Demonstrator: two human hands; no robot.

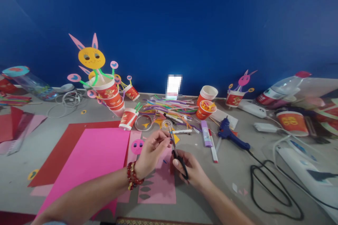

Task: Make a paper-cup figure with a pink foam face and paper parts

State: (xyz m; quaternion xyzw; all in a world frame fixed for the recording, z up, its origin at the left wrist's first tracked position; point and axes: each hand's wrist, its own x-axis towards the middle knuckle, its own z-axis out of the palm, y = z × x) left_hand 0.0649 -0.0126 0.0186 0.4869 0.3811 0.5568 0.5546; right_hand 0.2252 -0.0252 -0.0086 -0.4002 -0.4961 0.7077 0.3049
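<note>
My right hand (188,167) grips black-handled scissors (180,161), their metal blades pointing away from me. Beside the blades, my left hand (155,149) has its fingertips pinched together; a tiny dark blue bit shows there, too small to make out fully. Beneath both hands lies a pink sheet (161,193) with several leaf-shaped holes cut along its left side. A small blue scrap (164,161) rests on that sheet. Just left of my left hand is a pink paper circle (136,146) with a drawn face.
Bright pink paper (97,158) and red paper (60,151) cover the left. Behind are pipe cleaners (169,107), stacked paper cups (207,95) and a rabbit-faced cup figure (91,58). At right lie a blue glue gun (232,133), its looping black cord and a glue stick (206,134).
</note>
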